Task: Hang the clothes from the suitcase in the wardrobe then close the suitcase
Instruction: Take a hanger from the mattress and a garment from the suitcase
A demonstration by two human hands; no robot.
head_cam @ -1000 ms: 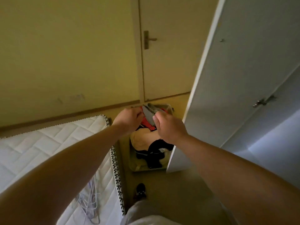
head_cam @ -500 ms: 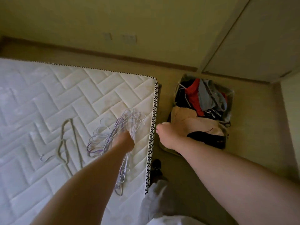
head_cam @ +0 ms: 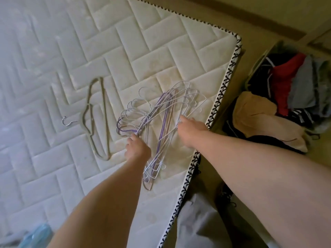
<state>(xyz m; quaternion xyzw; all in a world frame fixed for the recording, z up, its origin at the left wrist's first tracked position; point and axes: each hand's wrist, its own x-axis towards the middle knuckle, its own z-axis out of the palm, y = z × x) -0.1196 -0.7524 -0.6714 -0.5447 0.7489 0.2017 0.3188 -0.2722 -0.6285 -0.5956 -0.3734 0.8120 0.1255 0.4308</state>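
– Now, head view, looking straight down: both hands are at the wire hangers [head_cam: 162,122], a tangled pile of white and purple lying on the mattress [head_cam: 71,51] near its right edge.
– What's the left hand [head_cam: 138,147] doing?
– Its fingers are curled down onto the necks of the pile, just below the bunched hooks. That reads as a grip.
– And the right hand [head_cam: 192,130]?
– It's out at the far side of the pile, fingers stretched forward, tips touching a white wire. Pinching it or only touching, I can't tell from here.
– Anything else on the bed?
– Grey-beige hangers [head_cam: 96,120] lie together just left of the pile, apart from it, with a metal hook pointing left. There's also a blurred blue thing [head_cam: 35,237] in the bottom-left corner.
– And the suitcase?
– The suitcase [head_cam: 250,76] lies open on the floor [head_cam: 259,24], right of the mattress. Clothes [head_cam: 284,83] are heaped inside: red, grey, black, and a tan piece nearest. The right forearm crosses above its near end.
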